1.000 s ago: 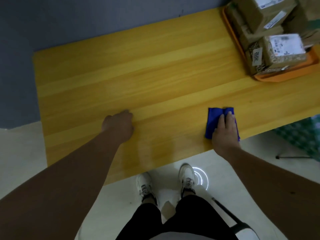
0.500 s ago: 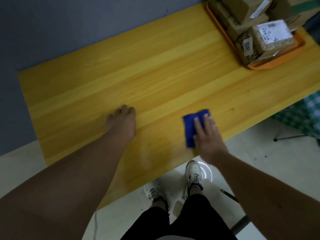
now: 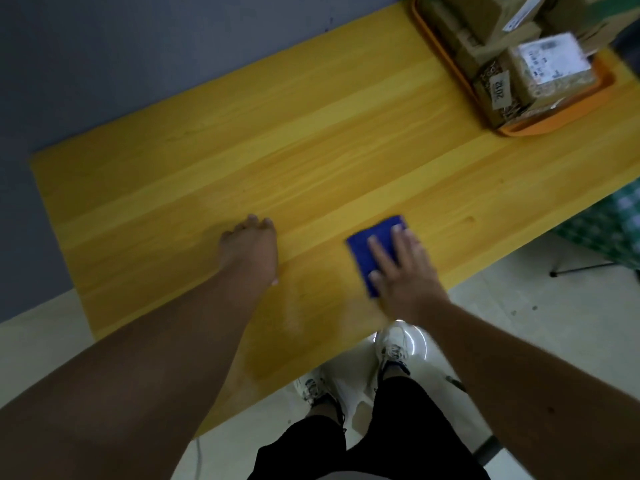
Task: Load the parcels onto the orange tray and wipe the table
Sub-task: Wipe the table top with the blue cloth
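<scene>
The blue cloth [image 3: 375, 249] lies near the front edge of the table [image 3: 242, 161], pinned flat under my right hand [image 3: 401, 271], fingers straight and spread, long side running away from me. The unwiped stretch lies leftward, I judge, where my left hand [image 3: 251, 247] rests, fingers loosely curled. Parcels [image 3: 540, 74] sit stacked on the orange tray [image 3: 561, 114] at the far right corner.

The parcels [image 3: 540, 69] are blurred and cut off by the top edge
</scene>
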